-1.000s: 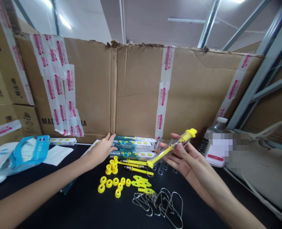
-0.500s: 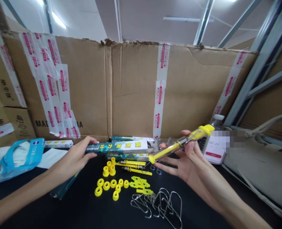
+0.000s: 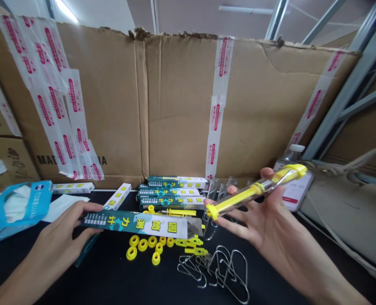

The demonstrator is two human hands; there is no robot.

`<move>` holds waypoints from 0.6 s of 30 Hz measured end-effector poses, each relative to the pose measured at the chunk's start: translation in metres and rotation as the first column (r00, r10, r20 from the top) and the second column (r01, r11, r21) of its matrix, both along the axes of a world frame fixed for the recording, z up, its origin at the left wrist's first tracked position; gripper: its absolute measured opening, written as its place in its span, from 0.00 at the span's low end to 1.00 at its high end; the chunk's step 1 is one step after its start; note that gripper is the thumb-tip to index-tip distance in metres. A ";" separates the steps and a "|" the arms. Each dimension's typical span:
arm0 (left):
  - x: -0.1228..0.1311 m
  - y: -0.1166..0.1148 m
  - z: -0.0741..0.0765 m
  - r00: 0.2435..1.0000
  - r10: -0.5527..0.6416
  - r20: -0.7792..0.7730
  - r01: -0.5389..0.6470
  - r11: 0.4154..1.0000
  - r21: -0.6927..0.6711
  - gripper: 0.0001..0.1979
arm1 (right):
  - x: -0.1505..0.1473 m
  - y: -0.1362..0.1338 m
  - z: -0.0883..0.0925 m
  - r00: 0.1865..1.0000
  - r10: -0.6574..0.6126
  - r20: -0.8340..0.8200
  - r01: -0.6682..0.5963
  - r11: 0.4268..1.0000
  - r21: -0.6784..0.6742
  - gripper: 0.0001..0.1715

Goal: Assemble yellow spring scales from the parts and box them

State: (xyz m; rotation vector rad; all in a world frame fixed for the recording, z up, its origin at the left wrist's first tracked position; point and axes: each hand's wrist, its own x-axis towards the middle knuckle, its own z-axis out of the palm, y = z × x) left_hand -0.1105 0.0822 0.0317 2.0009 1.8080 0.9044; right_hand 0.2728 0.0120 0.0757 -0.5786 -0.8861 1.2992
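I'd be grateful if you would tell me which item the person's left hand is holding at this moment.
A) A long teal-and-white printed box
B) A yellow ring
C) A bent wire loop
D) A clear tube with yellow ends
A: the left hand holds one end of the long teal-and-white printed box, while the clear tube with yellow ends lies in the right hand.

Cardboard sheet (image 3: 181, 106) stands behind the table (image 3: 79, 271). Stacked cartons (image 3: 171, 195) sit at its foot, loose plastic rings (image 3: 142, 245) in front, wire clips (image 3: 219, 271) nearer and right of those. Plastic bag (image 3: 14, 207) far left. Phone (image 3: 297, 190) right, bottle (image 3: 291, 154) behind it. Left hand (image 3: 60, 237) holds a carton (image 3: 137, 224) over the rings; right hand (image 3: 270, 224) holds a tubular spring scale (image 3: 254, 192) beside the stack.
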 end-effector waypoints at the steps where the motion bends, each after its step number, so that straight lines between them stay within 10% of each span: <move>1: -0.004 0.002 -0.004 1.000 0.002 -0.001 -0.002 1.000 -0.022 0.19 | -0.002 0.000 -0.001 1.000 0.001 -0.008 -0.001 1.000 0.008 0.37; 18: -0.010 0.004 -0.029 1.000 -0.010 -0.023 0.010 1.000 -0.006 0.22 | -0.012 0.001 -0.009 0.998 0.038 -0.044 -0.036 0.998 0.053 0.17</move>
